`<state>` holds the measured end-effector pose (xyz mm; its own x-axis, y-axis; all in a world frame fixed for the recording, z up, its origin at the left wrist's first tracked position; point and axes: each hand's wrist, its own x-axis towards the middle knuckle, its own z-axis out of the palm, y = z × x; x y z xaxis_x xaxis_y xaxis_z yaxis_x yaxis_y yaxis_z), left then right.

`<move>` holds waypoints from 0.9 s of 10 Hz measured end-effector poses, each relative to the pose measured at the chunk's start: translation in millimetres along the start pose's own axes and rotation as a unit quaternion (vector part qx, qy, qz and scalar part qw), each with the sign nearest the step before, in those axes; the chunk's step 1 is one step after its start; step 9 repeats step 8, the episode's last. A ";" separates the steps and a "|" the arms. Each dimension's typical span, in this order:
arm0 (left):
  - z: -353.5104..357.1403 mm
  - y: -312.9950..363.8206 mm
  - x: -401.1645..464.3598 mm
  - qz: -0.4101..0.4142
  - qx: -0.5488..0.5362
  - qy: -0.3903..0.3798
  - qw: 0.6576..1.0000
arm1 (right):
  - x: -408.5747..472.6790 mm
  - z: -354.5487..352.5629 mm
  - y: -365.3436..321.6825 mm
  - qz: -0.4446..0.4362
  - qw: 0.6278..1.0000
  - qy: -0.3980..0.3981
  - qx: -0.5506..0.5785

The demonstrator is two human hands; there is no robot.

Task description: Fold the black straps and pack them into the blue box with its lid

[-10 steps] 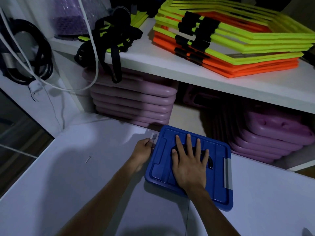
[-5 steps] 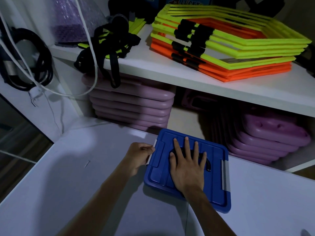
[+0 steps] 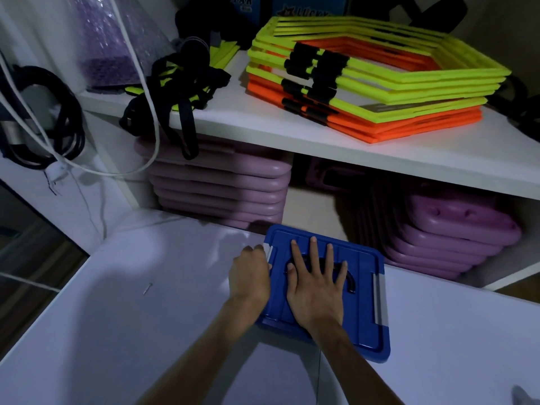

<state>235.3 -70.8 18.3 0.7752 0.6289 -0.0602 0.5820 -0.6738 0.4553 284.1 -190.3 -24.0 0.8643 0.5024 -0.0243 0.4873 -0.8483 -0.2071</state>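
Fingers (image 3: pixel 313 252) of the right hand (image 3: pixel 314 287) lie spread and flat on the blue lid (image 3: pixel 365 323), palm down over a dark curved handle (image 3: pixel 349 277) set into the lid's middle; most of that handle is covered. Left hand (image 3: pixel 248 276) is curled at the lid's left edge, fingers bent together against a grey latch (image 3: pixel 268 249); whether they pinch the latch or only press it cannot be told. A matching grey latch (image 3: pixel 379 298) shows on the right edge.

The lid is hard plastic, ribbed, with rounded corners. It covers the box below, so the box walls and contents are hidden. It sits on a smooth white table (image 3: pixel 117 317), near the back edge.

Black straps (image 3: pixel 181 92) are heaped on the white shelf (image 3: pixel 321 141) above, tangled with yellow-green webbing, one loop hanging over the shelf front. Individual straps are hard to separate in the dim light.

Right of them is a stack of flat hexagonal frames (image 3: pixel 380 83), yellow-green over orange, joined with black clips. Below the shelf are stacks of mauve moulded trays (image 3: pixel 222 185) with rounded edges; the right-hand stacks are in shadow. A white cable (image 3: pixel 152 112) loops down at left beside coiled black cable (image 3: pixel 67 118), cut off by the frame edge.
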 end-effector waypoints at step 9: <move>7.2 -10.5 -74.6 0.229 -0.089 0.074 0.967 | -85.2 -196.4 22.8 -0.031 0.873 0.201 0.442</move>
